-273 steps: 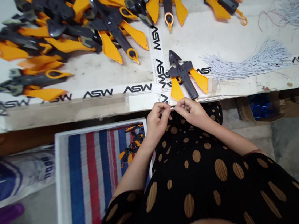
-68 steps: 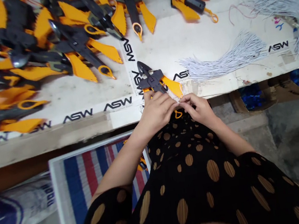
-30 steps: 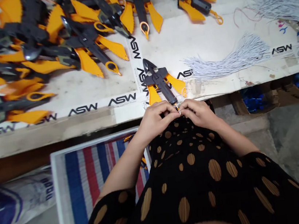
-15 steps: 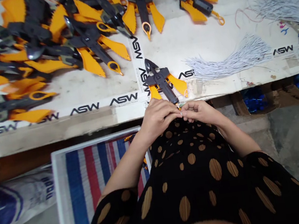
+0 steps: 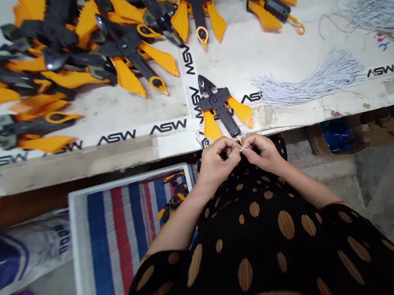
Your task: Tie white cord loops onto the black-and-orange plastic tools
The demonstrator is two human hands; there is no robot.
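Note:
A black toy plane (image 5: pixel 218 103) with orange wings lies at the table's front edge, its tail end pointing toward me. Just past that edge, my left hand (image 5: pixel 219 164) and my right hand (image 5: pixel 263 152) meet at the tail. Both pinch a short piece of thin white string (image 5: pixel 242 148) between thumb and fingertips. Part of the string loops over the plane's right wing. The fingers mostly cover the orange tail tip, so how the string passes there is hidden.
Many similar toy planes (image 5: pixel 125 45) are heaped at the back left of the table (image 5: pixel 163 108). A bundle of white strings (image 5: pixel 313 79) lies to the right. Below are a white-framed tray with a striped lining (image 5: pixel 119 216) and cardboard boxes (image 5: pixel 357 138) of blue items.
My left hand's fingers have drawn back and curled into a tighter pinch, and the right hand's fingers have bent around the string. The whole view has shifted slightly.

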